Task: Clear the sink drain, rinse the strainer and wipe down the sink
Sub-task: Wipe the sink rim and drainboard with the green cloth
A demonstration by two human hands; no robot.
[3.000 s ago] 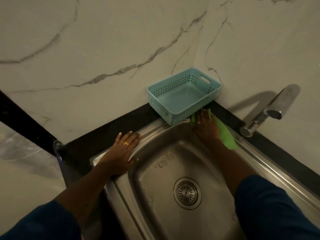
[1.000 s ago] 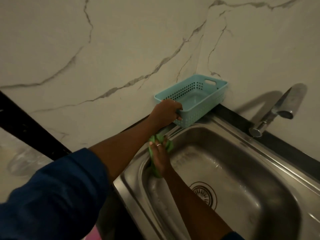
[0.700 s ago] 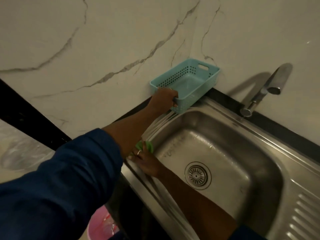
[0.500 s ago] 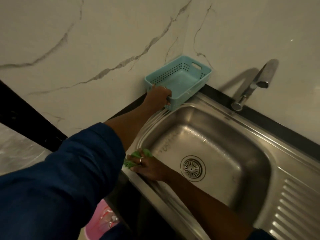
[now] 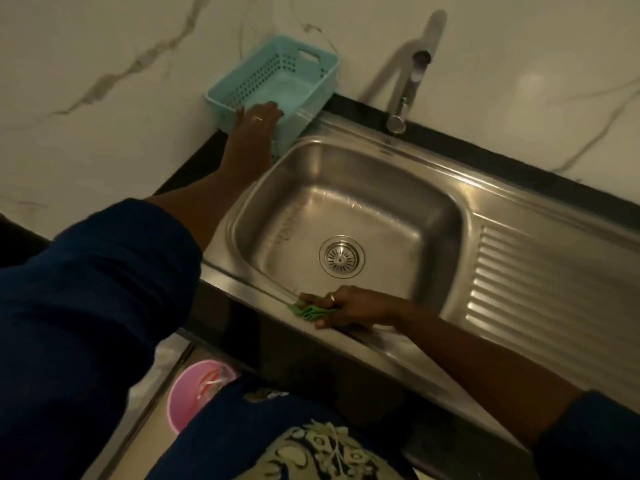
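Head view: the right hand (image 5: 351, 306) is clenched round a bunched green cloth (image 5: 306, 310), pressing it onto the front rim of the steel sink (image 5: 346, 188). The strainer (image 5: 341, 256) sits seated in the drain at the basin floor. The left hand (image 5: 258, 120) rests on the near wall of the blue basket (image 5: 294, 69) at the bench's (image 5: 194, 168) back corner; its fingers appear straight, though the light is dim. The tap (image 5: 405, 95) stands behind the basin. A pink bucket (image 5: 194, 389) sits on the floor below.

Most of the green cloth (image 5: 306, 310) hides under the right hand (image 5: 349, 304). The left hand (image 5: 258, 117) covers the basket (image 5: 277, 67) at its near rim, its grip unclear. The sink (image 5: 519, 209) runs off the right edge. Clothing half-hides a pink bucket (image 5: 194, 382).
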